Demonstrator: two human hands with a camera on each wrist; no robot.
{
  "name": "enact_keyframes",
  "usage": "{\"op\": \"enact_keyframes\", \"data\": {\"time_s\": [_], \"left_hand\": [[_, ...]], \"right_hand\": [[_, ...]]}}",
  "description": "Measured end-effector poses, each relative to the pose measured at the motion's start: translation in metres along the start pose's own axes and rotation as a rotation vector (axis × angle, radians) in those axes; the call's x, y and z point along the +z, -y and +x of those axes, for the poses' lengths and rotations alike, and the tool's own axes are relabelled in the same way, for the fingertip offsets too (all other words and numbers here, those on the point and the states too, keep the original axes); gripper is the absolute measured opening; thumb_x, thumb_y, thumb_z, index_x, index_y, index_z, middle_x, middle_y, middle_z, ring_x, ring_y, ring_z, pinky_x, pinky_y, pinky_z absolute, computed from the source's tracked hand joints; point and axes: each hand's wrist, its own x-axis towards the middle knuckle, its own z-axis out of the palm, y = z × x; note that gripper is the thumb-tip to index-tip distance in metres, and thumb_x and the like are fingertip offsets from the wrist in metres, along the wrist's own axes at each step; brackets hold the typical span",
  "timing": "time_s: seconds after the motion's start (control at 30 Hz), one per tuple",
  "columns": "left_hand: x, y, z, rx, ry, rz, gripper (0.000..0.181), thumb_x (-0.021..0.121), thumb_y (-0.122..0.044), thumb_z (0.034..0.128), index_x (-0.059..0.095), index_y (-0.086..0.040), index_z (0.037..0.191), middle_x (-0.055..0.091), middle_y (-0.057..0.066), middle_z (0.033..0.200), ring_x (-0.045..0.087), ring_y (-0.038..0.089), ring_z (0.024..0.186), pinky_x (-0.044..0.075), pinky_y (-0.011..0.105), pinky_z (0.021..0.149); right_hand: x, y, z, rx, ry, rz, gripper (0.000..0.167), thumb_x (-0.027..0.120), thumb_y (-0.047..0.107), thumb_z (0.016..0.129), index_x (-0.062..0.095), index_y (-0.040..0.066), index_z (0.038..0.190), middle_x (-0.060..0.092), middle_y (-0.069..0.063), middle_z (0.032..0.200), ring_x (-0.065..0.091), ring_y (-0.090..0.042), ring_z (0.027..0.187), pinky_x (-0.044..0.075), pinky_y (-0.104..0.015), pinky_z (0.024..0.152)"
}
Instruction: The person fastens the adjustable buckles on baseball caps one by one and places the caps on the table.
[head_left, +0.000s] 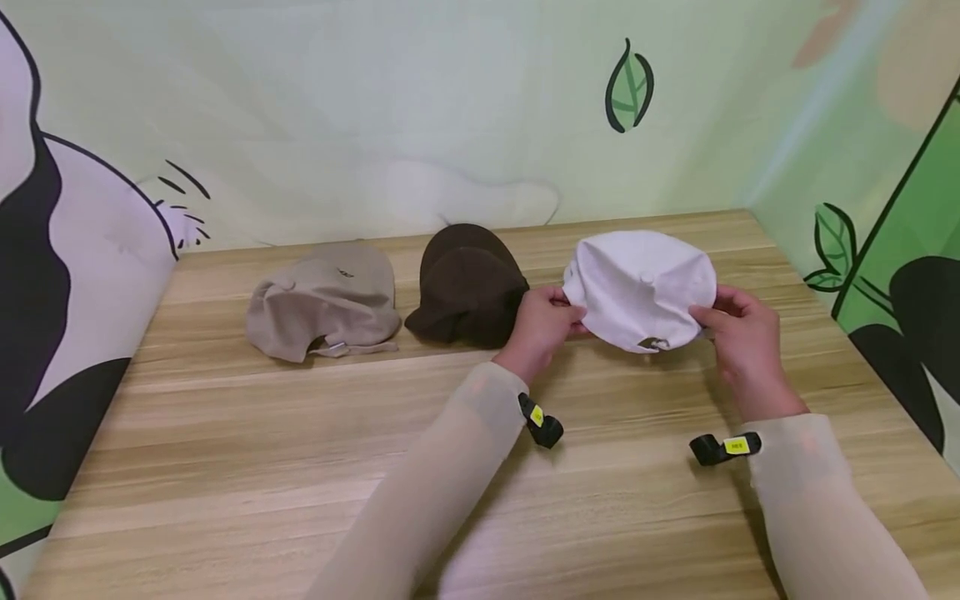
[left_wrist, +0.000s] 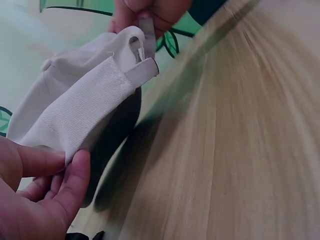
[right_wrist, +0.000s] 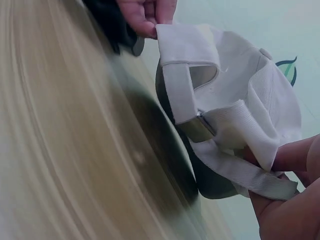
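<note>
A white baseball cap [head_left: 637, 283] is held just above the table by both hands, its back strap side facing me. My left hand [head_left: 543, 325] pinches the cap's left edge between thumb and fingers. At the opposite edge my right hand [head_left: 746, 342] grips the fabric near the loose strap end. The right wrist view shows the metal buckle [right_wrist: 197, 128] on the strap [right_wrist: 250, 177] and the opening above it. Just left of my left hand sits a dark brown cap [head_left: 468, 287]. Farther left lies a beige cap [head_left: 326, 300], its strap toward me.
The wood-grain table [head_left: 300, 483] runs up to a pale green printed wall [head_left: 375, 108] at the back. Printed panels also flank it on the left and right. A black strap with a yellow label [head_left: 538, 417] hangs at each wrist.
</note>
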Motion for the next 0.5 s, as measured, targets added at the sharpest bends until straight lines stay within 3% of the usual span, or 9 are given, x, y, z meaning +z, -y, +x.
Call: {"op": "enact_keyframes", "data": {"time_s": [0.13,0.33,0.5], "left_hand": [[0.005,0.001,0.008,0.023,-0.06,0.032,0.018,0.067,0.012,0.0819,0.061,0.009,0.099,0.056,0.006,0.076,0.059,0.016,0.063,0.06,0.044,0.078],[0.01,0.004,0.015,0.138,-0.211,0.061,0.039,0.069,0.011,0.0802,0.061,0.004,0.118,0.052,0.002,0.074,0.065,0.026,0.061,0.06,0.048,0.074],[0.014,0.008,0.018,0.162,-0.253,0.073,0.026,0.068,0.011,0.0812,0.069,0.005,0.106,0.049,0.0,0.073,0.069,0.033,0.068,0.061,0.044,0.071]], "right_hand": [[-0.002,0.0,0.011,-0.012,-0.02,-0.11,0.021,0.069,-0.002,0.084,0.063,0.011,0.099,0.055,0.006,0.093,0.05,-0.008,0.088,0.048,-0.009,0.066],[-0.004,-0.003,0.023,-0.028,-0.008,-0.23,0.018,0.067,0.002,0.087,0.062,0.011,0.102,0.054,0.008,0.096,0.051,-0.008,0.088,0.05,-0.01,0.068],[-0.008,-0.011,0.034,-0.02,0.011,-0.255,0.018,0.065,0.0,0.089,0.062,0.01,0.103,0.055,0.008,0.096,0.052,-0.007,0.09,0.051,-0.01,0.07]]}}
